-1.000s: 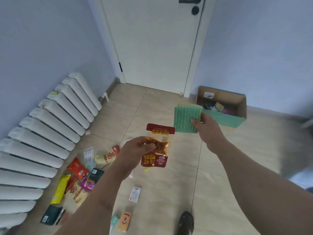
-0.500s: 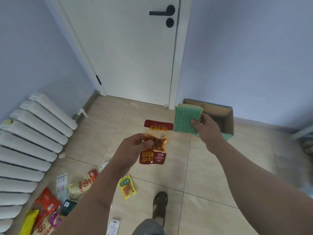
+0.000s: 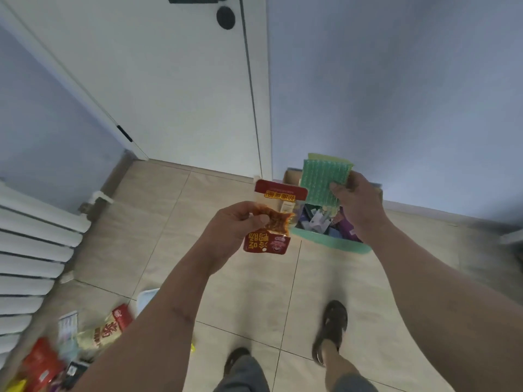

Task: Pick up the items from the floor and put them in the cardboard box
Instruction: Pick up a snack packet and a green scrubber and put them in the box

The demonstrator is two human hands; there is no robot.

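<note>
My left hand (image 3: 232, 226) pinches a red snack packet (image 3: 273, 219) with a clear window, held just left of the cardboard box (image 3: 331, 241). My right hand (image 3: 358, 205) grips a green sponge pad (image 3: 322, 181) directly above the box. The box stands against the blue wall by the door and has a green front flap. Several packets lie inside it. More snack packets (image 3: 104, 332) lie scattered on the floor at the lower left.
A white radiator (image 3: 31, 250) runs along the left wall. A closed white door (image 3: 175, 80) stands ahead. My two feet in dark sandals (image 3: 331, 329) are on the tiled floor just before the box.
I have walked closer to the box. Both hands, still holding their items, now hang over or beside it. The floor pile has slid toward the lower left corner.
</note>
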